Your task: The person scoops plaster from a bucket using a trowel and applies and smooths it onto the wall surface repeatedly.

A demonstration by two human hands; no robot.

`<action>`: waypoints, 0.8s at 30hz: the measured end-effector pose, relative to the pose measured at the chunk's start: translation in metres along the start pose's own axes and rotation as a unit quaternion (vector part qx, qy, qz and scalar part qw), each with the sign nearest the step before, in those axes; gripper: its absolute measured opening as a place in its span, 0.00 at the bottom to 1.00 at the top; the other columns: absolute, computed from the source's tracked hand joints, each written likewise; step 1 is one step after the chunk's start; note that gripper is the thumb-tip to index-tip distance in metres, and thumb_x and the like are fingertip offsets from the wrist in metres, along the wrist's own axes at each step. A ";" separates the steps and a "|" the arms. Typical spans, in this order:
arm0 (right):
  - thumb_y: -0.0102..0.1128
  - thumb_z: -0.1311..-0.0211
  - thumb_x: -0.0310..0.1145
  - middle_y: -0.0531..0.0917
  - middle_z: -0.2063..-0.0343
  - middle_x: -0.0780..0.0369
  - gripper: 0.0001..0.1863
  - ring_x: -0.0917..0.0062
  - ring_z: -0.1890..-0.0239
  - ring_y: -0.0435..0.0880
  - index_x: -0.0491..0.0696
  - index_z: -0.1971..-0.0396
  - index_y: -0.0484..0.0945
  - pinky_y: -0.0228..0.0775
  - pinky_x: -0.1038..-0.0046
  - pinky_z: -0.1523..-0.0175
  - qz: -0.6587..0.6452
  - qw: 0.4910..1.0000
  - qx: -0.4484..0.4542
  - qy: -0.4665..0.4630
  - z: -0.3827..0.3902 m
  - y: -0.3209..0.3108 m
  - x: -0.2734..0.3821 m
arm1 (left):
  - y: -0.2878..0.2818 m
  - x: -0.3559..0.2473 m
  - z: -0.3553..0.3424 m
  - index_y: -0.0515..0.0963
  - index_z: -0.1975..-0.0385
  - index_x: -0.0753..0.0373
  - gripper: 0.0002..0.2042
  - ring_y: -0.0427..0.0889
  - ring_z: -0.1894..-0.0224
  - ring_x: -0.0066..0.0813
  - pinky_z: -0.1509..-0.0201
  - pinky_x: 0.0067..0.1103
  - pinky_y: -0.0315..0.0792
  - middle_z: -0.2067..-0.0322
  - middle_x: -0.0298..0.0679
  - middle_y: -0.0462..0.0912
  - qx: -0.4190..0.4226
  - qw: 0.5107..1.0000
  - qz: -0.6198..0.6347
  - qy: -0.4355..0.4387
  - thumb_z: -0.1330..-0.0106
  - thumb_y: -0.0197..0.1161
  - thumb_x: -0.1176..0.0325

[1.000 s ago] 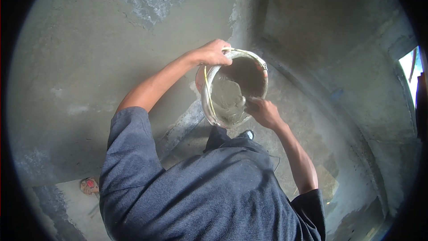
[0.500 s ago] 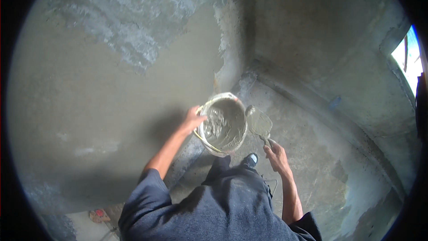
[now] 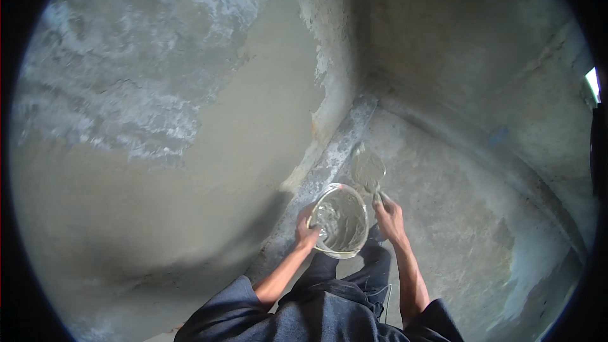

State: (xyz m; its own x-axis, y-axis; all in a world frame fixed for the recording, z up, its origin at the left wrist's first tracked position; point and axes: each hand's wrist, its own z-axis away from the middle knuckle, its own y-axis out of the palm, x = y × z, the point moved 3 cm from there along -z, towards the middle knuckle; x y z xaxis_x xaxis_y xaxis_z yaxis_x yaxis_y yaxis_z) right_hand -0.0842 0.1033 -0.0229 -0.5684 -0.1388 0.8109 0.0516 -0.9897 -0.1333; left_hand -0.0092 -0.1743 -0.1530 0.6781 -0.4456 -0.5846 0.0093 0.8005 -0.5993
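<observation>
– "Grey paste (image 3: 343, 221) in the head view: where, and held how?"
– "In the bucket (image 3: 345, 255), before the person's legs (image 3: 375, 265). The left hand (image 3: 306, 232) curls over its rim; the right hand (image 3: 389, 215) is closed round a paste-coated trowel (image 3: 368, 171) just beyond."
– "Risk?"
– "A tilted trowel could shed paste; a slipping left hand could tip the bucket."

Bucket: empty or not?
Not empty: glossy, lumpy grey paste shows inside the bucket, with more smeared up its inner side. How deep: cannot tell.

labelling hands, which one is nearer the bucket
Left: left hand grips the bucket on its left; right hand, holding the trowel, is apart, right of the bucket.
</observation>
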 end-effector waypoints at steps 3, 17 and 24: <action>0.52 0.38 0.40 0.79 0.69 0.63 0.24 0.82 0.68 0.72 0.39 0.47 0.71 0.67 0.77 0.60 -0.081 0.996 0.004 -0.038 -0.064 0.036 -0.027 | 0.012 0.005 0.006 0.74 0.53 0.65 0.24 0.80 0.57 0.39 0.52 0.29 0.71 0.60 0.49 0.81 0.012 1.000 -0.025 0.013 0.54 0.64 0.68; 0.49 0.37 0.41 0.76 0.65 0.52 0.22 0.65 0.63 0.77 0.39 0.51 0.69 0.67 0.67 0.55 -0.048 0.994 -0.042 -0.094 -0.246 0.164 -0.101 | 0.038 0.036 0.008 0.72 0.57 0.69 0.24 0.78 0.57 0.53 0.55 0.34 0.71 0.62 0.57 0.79 0.118 0.984 -0.136 -0.008 0.51 0.64 0.60; 0.57 0.44 0.31 0.73 0.58 0.46 0.24 0.52 0.59 0.75 0.42 0.47 0.68 0.68 0.59 0.50 0.065 0.966 -0.200 -0.150 -0.240 0.217 -0.050 | 0.040 0.019 0.017 0.71 0.63 0.67 0.20 0.76 0.61 0.58 0.61 0.37 0.70 0.69 0.56 0.78 0.107 0.981 -0.142 0.077 0.52 0.64 0.61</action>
State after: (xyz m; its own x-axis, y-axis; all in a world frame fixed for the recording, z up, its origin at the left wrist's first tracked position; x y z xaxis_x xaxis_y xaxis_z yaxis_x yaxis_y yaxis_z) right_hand -0.2419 -0.0963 -0.2287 -0.3111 -0.3245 0.8933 -0.2486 -0.8794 -0.4060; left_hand 0.0169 -0.1440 -0.1785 0.5070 -0.7047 -0.4963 0.3475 0.6941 -0.6305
